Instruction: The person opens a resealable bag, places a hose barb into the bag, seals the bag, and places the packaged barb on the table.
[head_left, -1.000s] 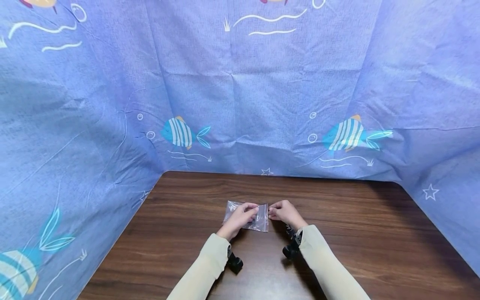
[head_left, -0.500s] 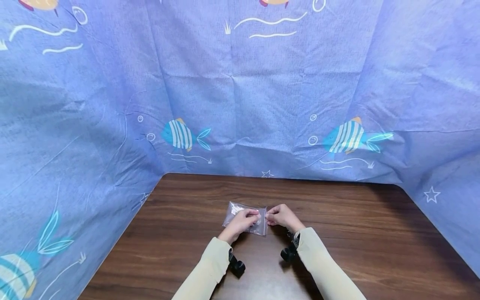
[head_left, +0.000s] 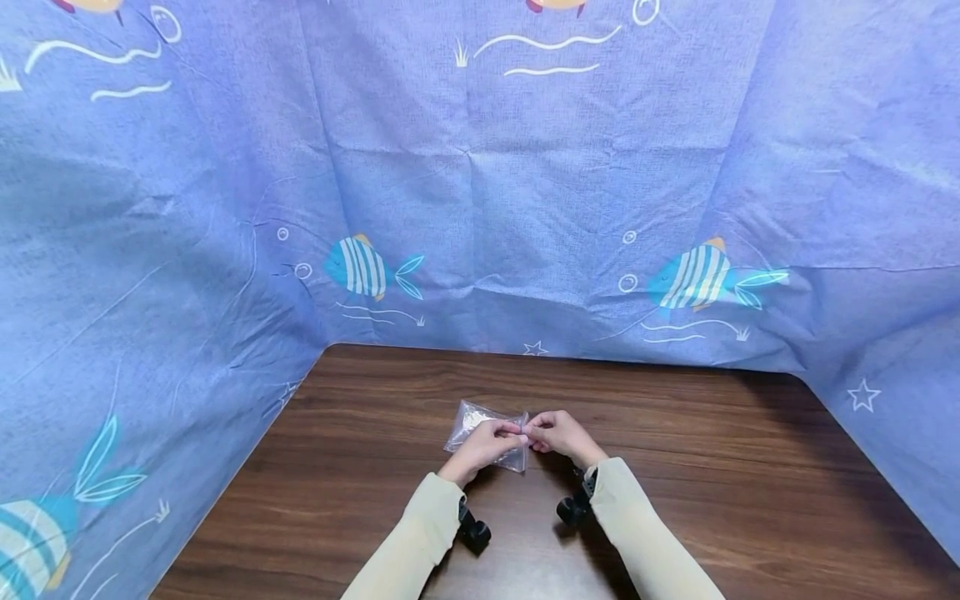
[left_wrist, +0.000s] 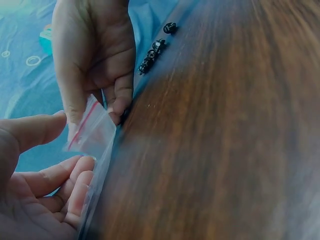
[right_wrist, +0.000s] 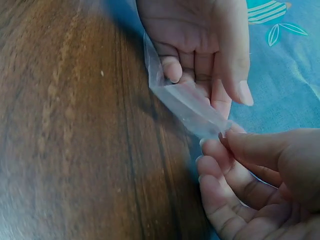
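Observation:
A small clear zip-lock bag (head_left: 468, 418) lies low over the brown table, between my two hands in the head view. My right hand (head_left: 564, 437) pinches its opening edge between thumb and forefinger, as the right wrist view shows on the bag (right_wrist: 190, 112). The left hand (head_left: 480, 448) is at the bag's near side. In the left wrist view its thumb (left_wrist: 45, 131) stands apart from the loosely bent fingers (left_wrist: 75, 192), which touch the plastic. A red line runs along the bag's mouth (left_wrist: 97, 130) there. The mouth is folded and tilted up toward the right hand.
The wooden table (head_left: 675, 467) stretches out around both hands. Blue fish-print cloth (head_left: 525, 208) hangs behind it and along the sides. A black wrist camera sits under each forearm, the left camera (head_left: 474, 533) and the right camera (head_left: 573, 510).
My right hand has shifted slightly left and toward me, closing in on the left hand. The bag's mouth edge, flat and straight before, is now bunched between the hands.

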